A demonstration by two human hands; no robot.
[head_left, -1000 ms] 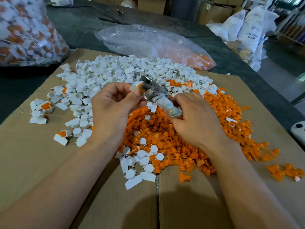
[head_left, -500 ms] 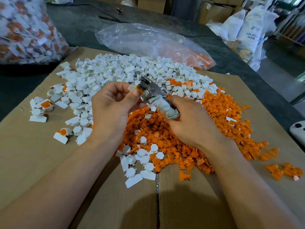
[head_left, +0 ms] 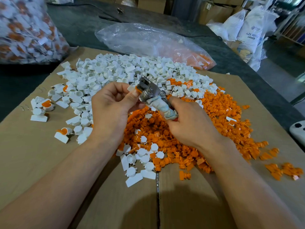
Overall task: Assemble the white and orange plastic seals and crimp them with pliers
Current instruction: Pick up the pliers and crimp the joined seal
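My left hand pinches a white and orange seal between thumb and fingers and holds it in the jaws of the metal pliers. My right hand grips the pliers' cloth-wrapped handles. Both hands hover above a heap of white seal bodies at the back and a heap of orange inserts on the right. Several assembled seals lie on the left of the cardboard.
Brown cardboard covers the dark table. A clear plastic bag with some orange parts lies behind the heaps. A big bag of finished seals stands far left. A white device sits at the right edge. Sacks and boxes stand beyond.
Both hands with the seal and the pliers have drifted slightly left and toward me. The grips are the same.
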